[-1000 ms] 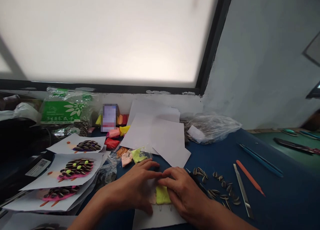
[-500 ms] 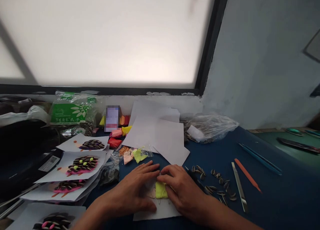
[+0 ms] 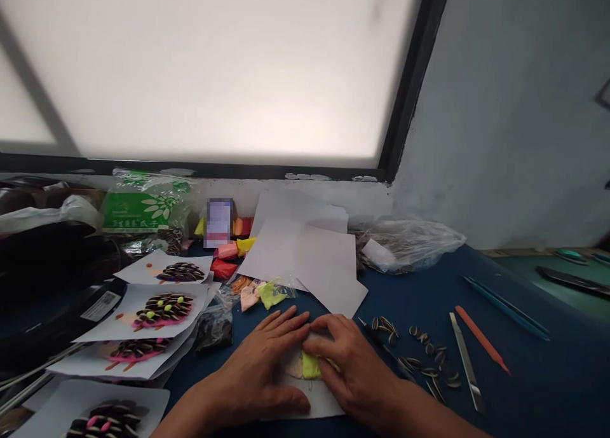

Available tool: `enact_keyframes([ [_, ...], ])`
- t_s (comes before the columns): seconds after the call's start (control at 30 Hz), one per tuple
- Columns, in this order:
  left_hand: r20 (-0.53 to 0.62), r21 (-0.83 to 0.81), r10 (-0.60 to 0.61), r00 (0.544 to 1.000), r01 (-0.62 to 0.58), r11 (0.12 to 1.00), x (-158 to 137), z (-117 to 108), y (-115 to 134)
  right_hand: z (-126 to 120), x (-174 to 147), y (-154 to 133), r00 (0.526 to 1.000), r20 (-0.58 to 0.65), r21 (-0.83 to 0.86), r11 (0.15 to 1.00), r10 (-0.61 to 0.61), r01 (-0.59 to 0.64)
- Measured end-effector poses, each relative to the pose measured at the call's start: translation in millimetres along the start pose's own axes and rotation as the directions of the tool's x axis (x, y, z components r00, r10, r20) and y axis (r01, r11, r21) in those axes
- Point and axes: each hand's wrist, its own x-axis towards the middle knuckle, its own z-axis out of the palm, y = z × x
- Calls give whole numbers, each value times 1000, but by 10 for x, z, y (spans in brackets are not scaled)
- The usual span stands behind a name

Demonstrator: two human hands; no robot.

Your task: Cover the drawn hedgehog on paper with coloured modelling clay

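Observation:
My left hand (image 3: pixel 257 371) lies flat on a small white paper (image 3: pixel 325 405), its fingers stretched out and its thumb apart. My right hand (image 3: pixel 355 365) has its fingers bent and pinches at a piece of yellow-green clay (image 3: pixel 311 367) on that paper. Against the clay's left side sits a pale peach piece (image 3: pixel 295 367), partly covered by my left hand. Small drawn lines show below the yellow-green clay. Beside my right hand lie a dark pointed tool (image 3: pixel 374 336) and loose sunflower seeds (image 3: pixel 384 327).
Finished seed-and-clay hedgehog pictures (image 3: pixel 164 307) are stacked at left. Packets of coloured clay (image 3: pixel 271 293) and white sheets (image 3: pixel 305 253) lie behind my hands. At right are a metal blade tool (image 3: pixel 466 362), an orange stick (image 3: pixel 482 339) and blue tweezers (image 3: pixel 505 307). A clear plastic bag (image 3: pixel 410 241) rests by the wall.
The view has shifted slightly, so the things on the table appear a little to the right. Both hands stay at the paper, with my right fingers still at the yellow-green clay.

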Motion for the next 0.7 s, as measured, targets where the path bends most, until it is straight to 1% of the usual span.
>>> enact_keyframes([
  [0.13,2,16,-13,1000,13,1000,8,16,-9,15,-18,-4,1000,-22,-9,1000,7,-7],
  [0.33,4,8,-13,1000,13,1000,12,15,-12,33,-15,11,1000,-18,-1,1000,21,-22],
  [0.5,7,37,3,1000,-3,999,15,12,-37,34,-12,19,999,30,-28,999,45,-44],
  [0.7,22,54,-14,1000,13,998,18,4,-20,-6,-16,-30,995,77,-58,997,61,-57],
])
